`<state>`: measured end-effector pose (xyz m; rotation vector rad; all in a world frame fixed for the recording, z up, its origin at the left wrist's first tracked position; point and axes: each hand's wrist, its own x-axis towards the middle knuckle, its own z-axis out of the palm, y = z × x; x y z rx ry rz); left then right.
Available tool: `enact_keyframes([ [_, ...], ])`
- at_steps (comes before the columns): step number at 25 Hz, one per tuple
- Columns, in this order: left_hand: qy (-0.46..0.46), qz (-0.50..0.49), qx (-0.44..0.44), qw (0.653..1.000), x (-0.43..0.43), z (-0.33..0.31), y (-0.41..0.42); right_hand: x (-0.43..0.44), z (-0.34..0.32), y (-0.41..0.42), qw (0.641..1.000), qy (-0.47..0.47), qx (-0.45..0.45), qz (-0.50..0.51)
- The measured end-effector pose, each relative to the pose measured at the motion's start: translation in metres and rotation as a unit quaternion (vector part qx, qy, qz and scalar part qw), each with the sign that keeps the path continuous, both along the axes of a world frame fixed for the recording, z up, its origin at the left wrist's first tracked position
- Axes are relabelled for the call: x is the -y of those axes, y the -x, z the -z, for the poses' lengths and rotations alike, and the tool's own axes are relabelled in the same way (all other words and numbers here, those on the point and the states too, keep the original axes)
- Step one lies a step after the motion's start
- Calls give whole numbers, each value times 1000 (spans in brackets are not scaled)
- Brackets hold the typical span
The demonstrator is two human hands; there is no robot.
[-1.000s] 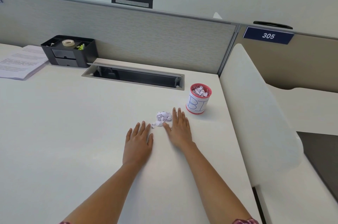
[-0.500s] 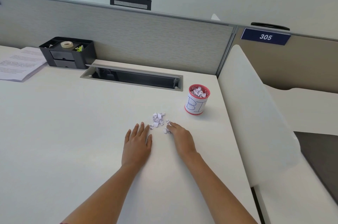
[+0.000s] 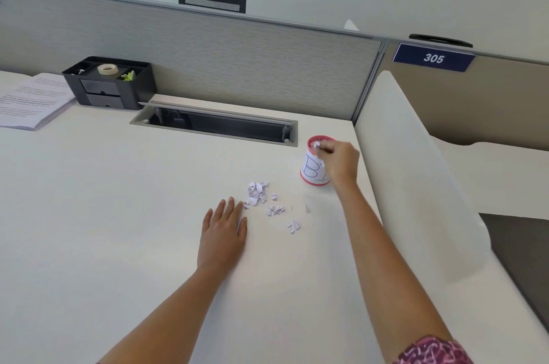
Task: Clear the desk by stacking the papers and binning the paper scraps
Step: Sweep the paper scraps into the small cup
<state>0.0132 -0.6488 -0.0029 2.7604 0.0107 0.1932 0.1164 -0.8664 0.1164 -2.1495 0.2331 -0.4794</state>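
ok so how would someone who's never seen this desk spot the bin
Find the cable slot sunk into the white desk. Just off its right end stands a small cup. Red rim and base, blue letters on white, unlike the black organiser.

grips: two, left grip (image 3: 223, 234) and right grip (image 3: 341, 161)
bin (image 3: 310, 170): one
paper scraps (image 3: 257, 192): too many to count, four loose clusters
paper stack (image 3: 32, 99): one
organiser (image 3: 110, 83): one
tape roll (image 3: 107, 69): one
number sign (image 3: 433, 58): one

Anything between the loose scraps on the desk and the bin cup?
Nothing visible. Bare desk runs from the paper scraps to the bin; only the right hand hangs over the bin's mouth.
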Motion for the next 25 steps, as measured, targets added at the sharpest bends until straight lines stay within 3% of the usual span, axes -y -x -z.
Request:
enact_keyframes([
  [3,1,0,4,1000,0,1,0,14,-14,-31,995,94,-1,22],
  [6,-1,-1,3,1000,0,1,-1,19,-10,-54,985,160,-65,8],
  [9,1,-2,2,1000,0,1,-1,19,-11,-58,983,140,-115,-32],
  [12,4,-3,1,1000,0,2,-1,24,-17,-49,993,99,-67,3],
  [14,1,-2,0,1000,0,2,-1,24,-17,-42,991,121,-59,21],
  [17,6,-3,2,1000,0,2,-1,15,-12,-36,967,215,-128,-53],
  [20,7,-2,1,1000,1,1,-1,9,-7,-30,916,333,-192,-112],
  [23,2,-4,-1,1000,0,0,0,13,-2,-28,860,472,-165,-100],
  [25,1,-4,-1,1000,0,-1,-1,13,2,-27,890,452,-55,-30],
])
